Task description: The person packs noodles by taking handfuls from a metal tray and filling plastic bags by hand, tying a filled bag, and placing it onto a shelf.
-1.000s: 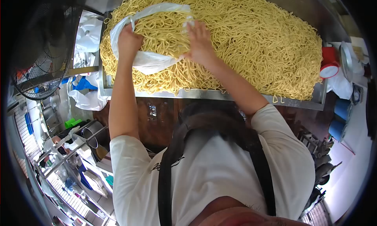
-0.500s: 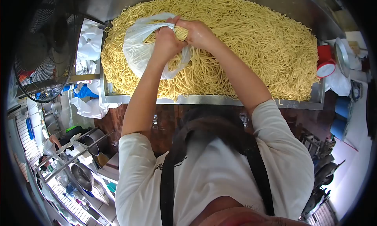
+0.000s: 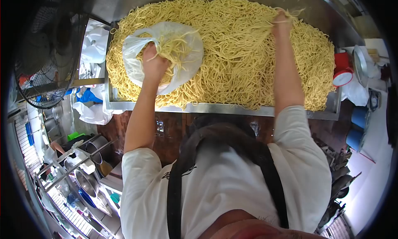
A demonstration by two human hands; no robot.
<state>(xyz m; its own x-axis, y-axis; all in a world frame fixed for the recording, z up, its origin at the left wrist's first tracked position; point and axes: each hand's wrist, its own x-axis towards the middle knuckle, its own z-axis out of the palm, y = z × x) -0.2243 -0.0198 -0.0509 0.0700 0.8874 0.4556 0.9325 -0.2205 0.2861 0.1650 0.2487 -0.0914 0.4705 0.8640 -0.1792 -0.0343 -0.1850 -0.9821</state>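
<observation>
Yellow noodles (image 3: 240, 52) lie heaped across a wide metal tray (image 3: 215, 109). On the left part of the heap rests a white plastic bag (image 3: 192, 52) with noodles in its open mouth. My left hand (image 3: 154, 62) is closed at the bag's left side, with loose strands hanging over and beside its fingers; the fingertips are partly hidden. Toward the back right of the heap, my right hand (image 3: 282, 24) is closed around some noodles, whose strands stick out on both sides.
A wire-caged fan (image 3: 45, 64) stands at the far left. Beyond the tray's right end are a red scale (image 3: 342, 67), a white bag (image 3: 356, 93) and blue stools (image 3: 357, 127). Metal racks with pots (image 3: 87, 183) stand at lower left.
My right hand has gone from the bag to the back right of the heap and gripped noodles there. My left hand has shifted left, and the bag's mouth has spread wider.
</observation>
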